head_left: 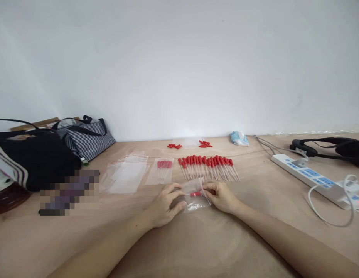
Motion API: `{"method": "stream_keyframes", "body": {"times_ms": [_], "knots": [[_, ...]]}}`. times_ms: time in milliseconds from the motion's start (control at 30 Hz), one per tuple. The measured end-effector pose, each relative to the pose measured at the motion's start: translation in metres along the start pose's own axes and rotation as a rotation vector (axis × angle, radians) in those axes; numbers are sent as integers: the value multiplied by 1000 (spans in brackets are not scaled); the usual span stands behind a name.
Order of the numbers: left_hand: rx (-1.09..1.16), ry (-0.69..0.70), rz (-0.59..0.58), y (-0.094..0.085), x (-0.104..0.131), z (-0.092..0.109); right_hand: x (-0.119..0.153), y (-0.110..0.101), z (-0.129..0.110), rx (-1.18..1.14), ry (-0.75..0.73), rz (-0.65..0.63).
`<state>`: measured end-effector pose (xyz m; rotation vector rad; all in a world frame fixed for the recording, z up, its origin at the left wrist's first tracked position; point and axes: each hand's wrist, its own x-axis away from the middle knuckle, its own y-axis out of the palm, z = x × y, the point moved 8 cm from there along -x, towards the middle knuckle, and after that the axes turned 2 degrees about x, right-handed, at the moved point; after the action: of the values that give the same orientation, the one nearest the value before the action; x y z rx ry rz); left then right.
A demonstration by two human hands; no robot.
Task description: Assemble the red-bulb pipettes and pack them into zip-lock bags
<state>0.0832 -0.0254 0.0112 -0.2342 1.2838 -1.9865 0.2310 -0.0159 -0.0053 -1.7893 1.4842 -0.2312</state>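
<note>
A clear zip bag (193, 207) lies between my hands, with the red bulb of a dropper (196, 194) showing in it. My left hand (169, 202) rests at the bag's left edge, thumb and fingers apart. My right hand (221, 196) pinches at the bag's right end, closed on the dropper just behind its bulb; the rest of the dropper is hidden by the fingers. Just beyond lies a row of several red-bulbed droppers (208, 162). To its left is a bag holding several droppers (164, 165), beside a spread of flat zip bags (127, 173).
Small red pieces (175, 146) and more red pieces (205, 144) lie near the wall around clear stems. At right are a power strip (312, 173) with cables, a black headset (329, 148) and a blue-white packet (240, 138). A striped bag (89, 137) and black bag (49, 158) stand left.
</note>
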Motion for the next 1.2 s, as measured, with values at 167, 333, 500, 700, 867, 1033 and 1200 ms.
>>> {"method": "stream_keyframes", "body": {"times_ms": [167,333,500,700,867,1033,1200], "knots": [[-34,41,-13,-4,6,-1,-11,-25,27,157,137,116],[-29,29,6,-5,6,-2,-46,-66,56,596,299,272],[8,20,-3,-5,6,-3,-88,-57,64,750,365,172],[62,-1,-43,-1,8,-7,-105,-55,72,618,442,224],[48,25,-31,0,8,-7,-79,-85,74,380,414,352],[38,25,-29,-1,7,-5,-15,-94,83,-321,345,637],[16,-31,-49,-1,8,-8,11,-54,76,-659,393,566]]}}
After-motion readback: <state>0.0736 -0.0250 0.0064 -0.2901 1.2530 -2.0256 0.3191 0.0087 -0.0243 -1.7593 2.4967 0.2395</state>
